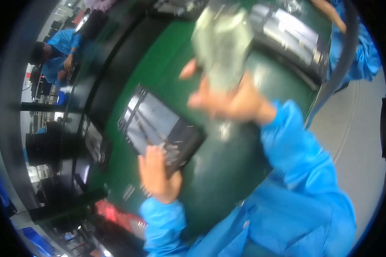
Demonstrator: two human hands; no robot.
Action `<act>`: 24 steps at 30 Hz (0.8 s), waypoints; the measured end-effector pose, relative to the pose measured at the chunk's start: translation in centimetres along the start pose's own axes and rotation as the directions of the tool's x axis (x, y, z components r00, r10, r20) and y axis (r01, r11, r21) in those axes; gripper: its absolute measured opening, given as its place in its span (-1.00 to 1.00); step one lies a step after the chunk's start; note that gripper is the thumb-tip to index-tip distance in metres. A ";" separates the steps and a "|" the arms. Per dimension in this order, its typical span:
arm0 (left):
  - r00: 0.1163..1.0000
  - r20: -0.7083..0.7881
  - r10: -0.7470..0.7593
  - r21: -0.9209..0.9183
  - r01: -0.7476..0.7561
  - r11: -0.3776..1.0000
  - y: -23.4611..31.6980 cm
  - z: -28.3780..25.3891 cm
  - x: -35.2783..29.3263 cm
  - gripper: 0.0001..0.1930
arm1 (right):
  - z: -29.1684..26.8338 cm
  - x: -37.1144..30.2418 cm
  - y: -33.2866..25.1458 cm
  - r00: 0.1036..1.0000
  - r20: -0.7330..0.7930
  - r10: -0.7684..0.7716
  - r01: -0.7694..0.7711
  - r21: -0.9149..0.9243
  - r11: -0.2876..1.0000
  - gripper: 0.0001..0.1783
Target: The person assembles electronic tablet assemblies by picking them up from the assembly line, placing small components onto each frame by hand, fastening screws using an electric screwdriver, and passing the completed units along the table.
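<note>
My right hand [233, 100] is raised above the table, its fingers closed round the lower end of a pale grey-green object [223, 40]. This object is wide at the far end and narrow at my hand; motion blur hides its exact kind. A flat black device with a shiny silver panel [152, 120] lies tilted on the green table [218, 171]. Stretched out and flat, the fingers of my left hand [158, 173] rest on the device's near edge.
A similar black device [287, 36] lies at the far right, close to another person's blue sleeve [358, 55]. A dark cable [343, 64] hangs on the right. Something red [118, 216] is at the lower left. Past the table, another person in blue [58, 53] sits.
</note>
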State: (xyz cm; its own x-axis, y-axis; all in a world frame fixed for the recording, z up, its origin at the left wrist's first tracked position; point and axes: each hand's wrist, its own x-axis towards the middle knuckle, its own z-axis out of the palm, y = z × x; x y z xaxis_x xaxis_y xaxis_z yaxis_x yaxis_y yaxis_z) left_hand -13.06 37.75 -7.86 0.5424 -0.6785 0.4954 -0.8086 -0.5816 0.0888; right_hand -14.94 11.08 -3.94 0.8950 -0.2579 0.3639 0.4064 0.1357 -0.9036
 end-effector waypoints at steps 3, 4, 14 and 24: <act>0.986 0.154 -0.063 -0.094 0.078 0.993 4.4 -1.8 -3.5 -0.46 | -2.0 1.0 -0.3 0.996 -0.087 -0.009 0.010 0.018 1.000 -0.75; 0.983 0.175 -0.052 -0.115 0.073 0.991 5.4 -1.7 -4.4 -0.40 | -2.4 1.2 0.5 0.997 -0.081 -0.015 0.015 -0.002 1.000 -0.77; 0.861 0.424 0.280 -0.377 -0.114 0.919 8.5 0.0 3.2 -0.40 | -2.1 1.5 2.9 0.998 -0.058 0.006 -0.008 -0.046 0.999 -0.68; 0.867 0.260 0.425 -0.551 -0.228 0.803 8.7 2.2 2.4 -0.74 | -1.7 1.7 3.4 0.999 -0.054 -0.002 -0.001 -0.053 0.999 -0.70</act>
State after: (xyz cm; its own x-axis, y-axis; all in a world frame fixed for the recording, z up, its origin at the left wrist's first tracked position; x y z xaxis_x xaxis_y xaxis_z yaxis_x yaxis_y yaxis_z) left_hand -18.25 30.08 -7.76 0.1860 -0.9522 0.2424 -0.8984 -0.0650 0.4343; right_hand -12.34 9.46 -6.73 0.8832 -0.3092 0.3527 0.3950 0.0848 -0.9148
